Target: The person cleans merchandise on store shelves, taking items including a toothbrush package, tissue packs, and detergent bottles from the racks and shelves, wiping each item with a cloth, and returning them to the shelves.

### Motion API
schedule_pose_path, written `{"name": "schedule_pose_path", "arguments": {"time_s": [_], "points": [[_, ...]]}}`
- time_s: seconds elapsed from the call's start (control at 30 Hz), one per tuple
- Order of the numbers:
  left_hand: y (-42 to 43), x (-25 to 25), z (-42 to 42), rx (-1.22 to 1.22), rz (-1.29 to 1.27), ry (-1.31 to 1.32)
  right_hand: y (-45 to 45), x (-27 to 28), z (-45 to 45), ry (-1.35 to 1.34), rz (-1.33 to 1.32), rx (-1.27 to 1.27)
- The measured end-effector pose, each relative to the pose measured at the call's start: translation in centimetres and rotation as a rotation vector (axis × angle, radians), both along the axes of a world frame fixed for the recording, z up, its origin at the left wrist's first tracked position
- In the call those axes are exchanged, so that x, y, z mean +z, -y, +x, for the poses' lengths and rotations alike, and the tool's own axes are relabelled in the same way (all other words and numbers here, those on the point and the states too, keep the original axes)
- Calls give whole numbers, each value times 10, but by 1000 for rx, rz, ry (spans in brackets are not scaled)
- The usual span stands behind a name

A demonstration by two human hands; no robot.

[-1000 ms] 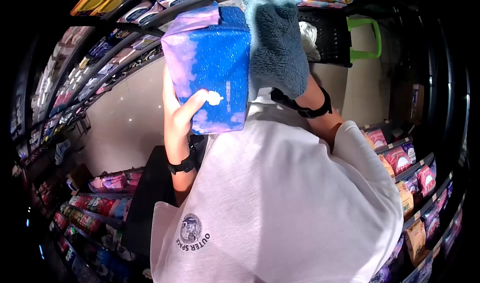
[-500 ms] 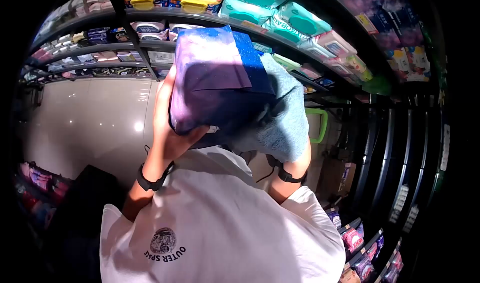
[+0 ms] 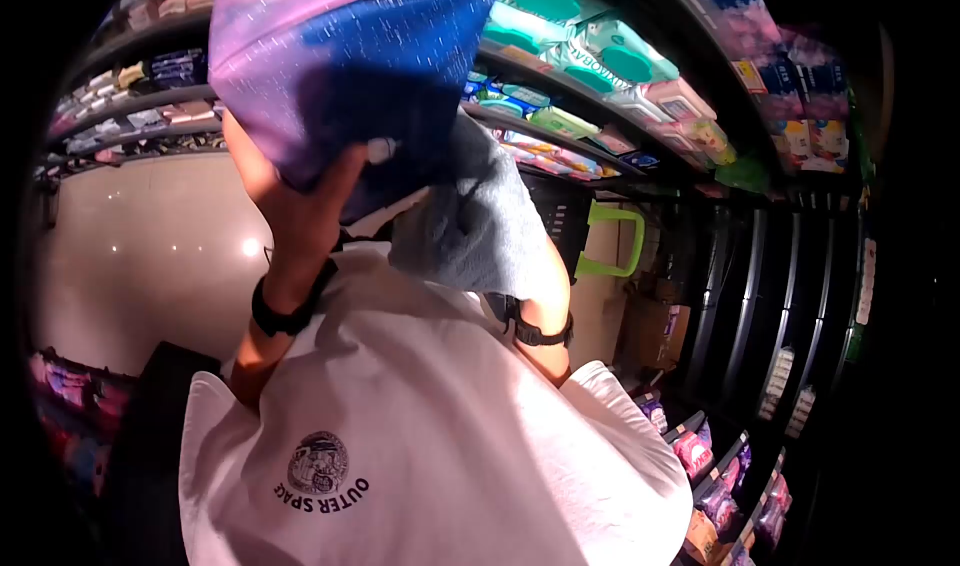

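A blue-and-pink package (image 3: pixel 345 36) is held in front of the white shirt (image 3: pixel 440 416). The left hand (image 3: pixel 300 201) clamps its near left corner, thumb against the near face, remaining fingers hidden. A grey-blue cloth (image 3: pixel 485 221) covers the right hand, so its finger position cannot be determined. Beyond the right wrist (image 3: pixel 545 311) is a black basket (image 3: pixel 567 228).

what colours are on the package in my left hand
The package is blue and pinkish-purple with white flecks, clearest in the head view.
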State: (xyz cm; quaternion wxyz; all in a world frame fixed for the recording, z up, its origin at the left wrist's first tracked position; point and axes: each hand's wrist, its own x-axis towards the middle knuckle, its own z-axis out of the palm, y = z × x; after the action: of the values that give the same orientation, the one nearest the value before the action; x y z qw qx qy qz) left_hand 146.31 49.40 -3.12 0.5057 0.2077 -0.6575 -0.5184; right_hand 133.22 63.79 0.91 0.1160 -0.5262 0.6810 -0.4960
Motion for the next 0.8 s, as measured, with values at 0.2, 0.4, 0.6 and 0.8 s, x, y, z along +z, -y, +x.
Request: {"name": "schedule_pose_path", "arguments": {"time_s": [0.2,0.4,0.6,0.8], "points": [[14,27,-9,-25,-12,-92,37,13,1,165,-25,63],[1,13,-17,-167,-131,-59,20,10,-4,-439,4,-216],[0,6,-14,-333,-43,60,8,5,-22,-353,-70,-326],[4,12,-4,-833,847,-181,-4,6,-27,-125,-100,-322]]}}
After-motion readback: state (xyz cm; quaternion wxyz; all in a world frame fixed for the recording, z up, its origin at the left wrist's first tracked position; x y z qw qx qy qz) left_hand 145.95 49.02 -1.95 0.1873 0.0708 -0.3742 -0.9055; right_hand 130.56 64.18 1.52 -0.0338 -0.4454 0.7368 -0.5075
